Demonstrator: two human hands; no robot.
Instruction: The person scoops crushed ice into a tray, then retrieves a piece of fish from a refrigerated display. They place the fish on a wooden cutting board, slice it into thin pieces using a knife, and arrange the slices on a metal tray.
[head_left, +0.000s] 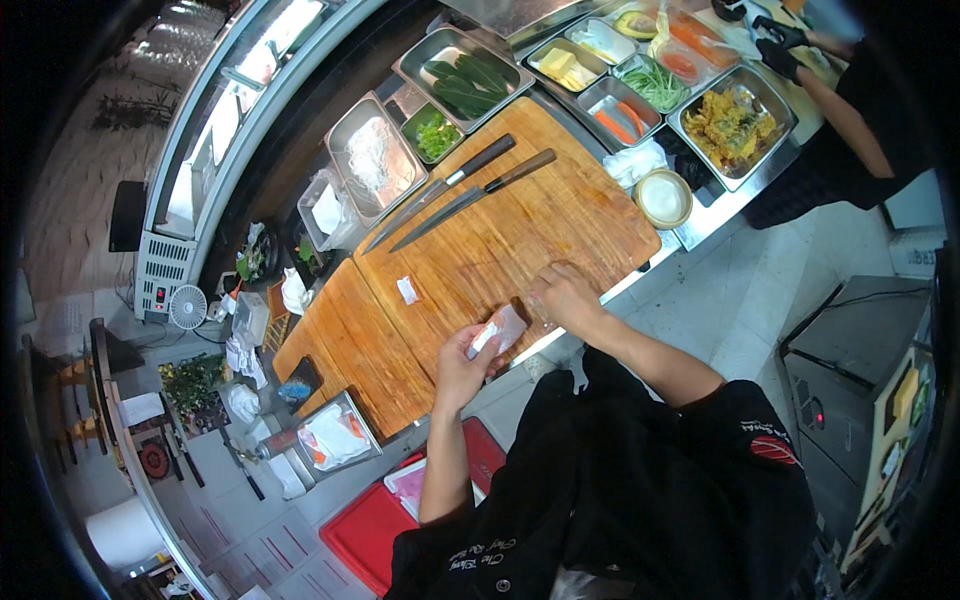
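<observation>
My left hand (463, 367) grips a small block of pale pinkish flesh, likely a fish fillet (501, 330), above the near edge of the wooden cutting board (517, 247). Just to its right, my right hand (562, 296) is low over the board with its fingers bent. Something clear, perhaps plastic film, shows by those fingertips; whether they pinch it is hard to see. A small white-and-pink packet or scrap (407, 290) lies on the wood left of the hands. Farther back rest a dark-handled knife (442, 187) and a brown-handled knife (472, 199), side by side.
Metal trays hold green leaves (469, 86), white shreds (371, 157) and fried food (731, 131). At the right stands a bowl of white contents (664, 196). A cloth-covered tray (337, 435) sits front left. A co-worker's gloved hands (780, 49) are at the far right.
</observation>
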